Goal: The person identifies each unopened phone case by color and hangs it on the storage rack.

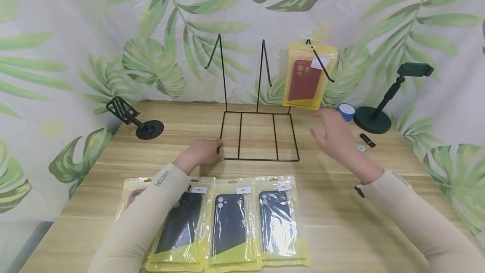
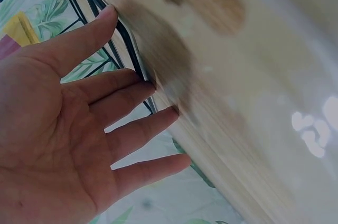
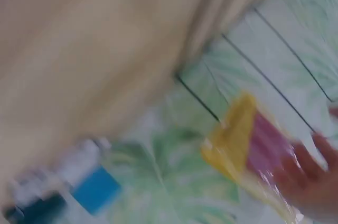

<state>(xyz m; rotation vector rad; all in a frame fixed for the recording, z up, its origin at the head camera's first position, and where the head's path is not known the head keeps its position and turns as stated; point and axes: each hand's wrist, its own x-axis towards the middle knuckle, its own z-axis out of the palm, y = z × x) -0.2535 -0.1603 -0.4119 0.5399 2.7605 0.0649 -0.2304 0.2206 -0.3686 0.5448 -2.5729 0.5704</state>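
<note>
Rack: black wire display rack (image 1: 259,136) standing upright on the tabletop (image 1: 341,222), toward its back edge.
Rack base: flat rectangular frame split by two cross wires into three bays, lying flat on the wood.
Rack arms: three thin wires rise from the rear of the base, each bent over at the top into a forward hook.
Rack contact: the left hand (image 1: 201,151), fingers straight, touches the base's front left corner.
Hung pack: a yellow-edged clear pouch with a dark red phone case (image 1: 307,77) hangs on the right-hand hook, tilted slightly, above the tabletop.
Pack neighbour: the right hand (image 1: 333,136), fingers spread and blurred, is just below it, apart.
</note>
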